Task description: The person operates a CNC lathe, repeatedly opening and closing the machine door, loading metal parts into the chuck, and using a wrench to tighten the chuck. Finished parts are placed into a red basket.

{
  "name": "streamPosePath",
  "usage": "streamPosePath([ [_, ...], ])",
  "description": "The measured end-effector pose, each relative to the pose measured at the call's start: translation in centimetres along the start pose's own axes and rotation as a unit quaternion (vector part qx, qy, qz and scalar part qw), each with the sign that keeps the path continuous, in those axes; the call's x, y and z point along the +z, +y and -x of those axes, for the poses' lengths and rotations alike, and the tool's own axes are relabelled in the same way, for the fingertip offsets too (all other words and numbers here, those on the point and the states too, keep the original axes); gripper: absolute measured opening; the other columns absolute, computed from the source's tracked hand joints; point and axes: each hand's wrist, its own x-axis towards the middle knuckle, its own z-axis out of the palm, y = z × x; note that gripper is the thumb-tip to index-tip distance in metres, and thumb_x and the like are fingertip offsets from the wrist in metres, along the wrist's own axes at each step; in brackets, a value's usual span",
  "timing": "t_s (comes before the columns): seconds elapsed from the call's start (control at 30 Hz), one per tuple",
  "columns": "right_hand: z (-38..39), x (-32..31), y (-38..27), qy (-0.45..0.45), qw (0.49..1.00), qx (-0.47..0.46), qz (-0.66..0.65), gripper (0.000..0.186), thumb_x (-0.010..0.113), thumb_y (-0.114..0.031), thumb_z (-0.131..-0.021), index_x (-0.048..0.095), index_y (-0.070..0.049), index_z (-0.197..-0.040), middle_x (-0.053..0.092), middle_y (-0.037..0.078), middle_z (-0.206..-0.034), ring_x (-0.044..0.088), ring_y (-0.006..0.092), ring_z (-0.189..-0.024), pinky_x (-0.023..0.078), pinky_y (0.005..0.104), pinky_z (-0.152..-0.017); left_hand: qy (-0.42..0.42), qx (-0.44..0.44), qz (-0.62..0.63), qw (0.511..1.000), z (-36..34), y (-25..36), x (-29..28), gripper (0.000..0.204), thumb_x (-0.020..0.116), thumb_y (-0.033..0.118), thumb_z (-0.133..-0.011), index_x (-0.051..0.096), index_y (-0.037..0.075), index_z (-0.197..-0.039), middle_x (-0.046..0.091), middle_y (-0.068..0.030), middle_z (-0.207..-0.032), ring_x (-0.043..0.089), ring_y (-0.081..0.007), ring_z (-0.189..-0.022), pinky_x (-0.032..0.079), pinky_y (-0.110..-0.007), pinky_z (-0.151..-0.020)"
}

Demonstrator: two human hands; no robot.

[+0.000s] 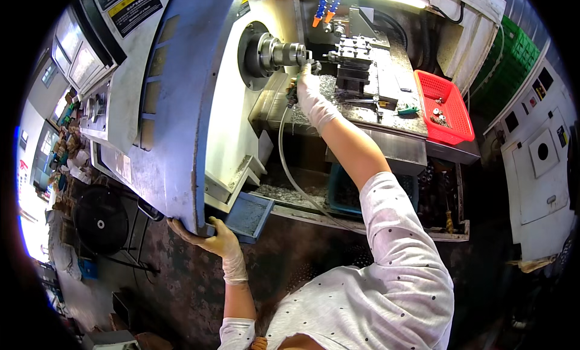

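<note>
My left hand (pixel 220 238), in a thin pale glove, is curled round the lower edge of the blue sliding door (pixel 172 108) of a lathe. My gloved right hand (pixel 311 99) reaches inside, just below the chuck (pixel 284 53). It is closed on a dark air gun (pixel 292 95), partly hidden by the palm. A pale hose (pixel 284 150) runs down from the gun. My right fingertips are up by the chuck's outer end; whether they touch a workpiece there I cannot tell. Right of them stands the tool post (pixel 353 51) with its cutting tools.
On the machine bed, a red plastic basket (pixel 447 108) holds several small metal parts. Orange-tipped coolant nozzles (pixel 323 15) hang above. A blue tray (pixel 249 217) sits below the door. A round black stool (pixel 101 220) stands left, a white cabinet (pixel 538 157) right.
</note>
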Motion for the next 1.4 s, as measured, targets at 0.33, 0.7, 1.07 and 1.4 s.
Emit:
streamPosePath([
  [0.33,1.5,-0.1,-2.1,-0.031,0.991,0.019,-0.130,0.049,0.040,-0.045,-0.074,0.044,0.001,-0.059,0.043,0.009,-0.044,0.042,0.0190,-0.031,0.037,0.0303,-0.031,0.016,0.037,0.026,0.999,-0.6,-0.7,0.8,0.065,0.043,-0.009,-0.056,0.019,0.000,-0.115,0.025,-0.0165,-0.118,0.024,-0.0307,-0.110,0.014,-0.041,-0.091],
  [0.7,0.8,-1.8,-3.5,-0.047,0.995,0.034,-0.075,0.040,0.040,-0.043,-0.074,0.042,-0.003,-0.077,0.048,0.009,-0.055,0.046,0.0195,-0.044,0.040,0.0322,-0.041,-0.006,0.015,0.018,1.000,-0.9,0.6,1.4,0.067,0.041,-0.011,-0.055,0.018,0.002,-0.115,0.021,-0.0176,-0.119,0.022,-0.0320,-0.110,0.016,-0.042,-0.091],
  [1.07,14.1,-40.5,-10.1,0.358,0.888,-0.284,-0.053,0.025,0.046,-0.028,-0.074,0.049,-0.006,-0.086,0.051,0.005,-0.072,0.048,0.0154,-0.064,0.040,0.0270,-0.054,-0.011,-0.030,-0.003,0.999,-0.8,2.6,0.2,0.068,0.047,-0.008,-0.058,0.017,0.002,-0.118,0.021,-0.0170,-0.120,0.024,-0.0283,-0.110,0.019,-0.039,-0.092],
  [1.4,11.6,-47.1,3.5,0.118,0.691,-0.280,0.656,0.034,0.055,-0.021,-0.063,0.049,-0.004,-0.092,0.052,0.010,-0.083,0.048,0.0270,-0.080,0.039,0.0335,-0.069,-0.020,-0.033,-0.026,0.999,-0.8,0.1,0.2,0.067,0.047,-0.008,-0.057,0.019,0.004,-0.116,0.028,-0.0161,-0.112,0.036,-0.0270,-0.099,0.033,-0.037,-0.084],
])
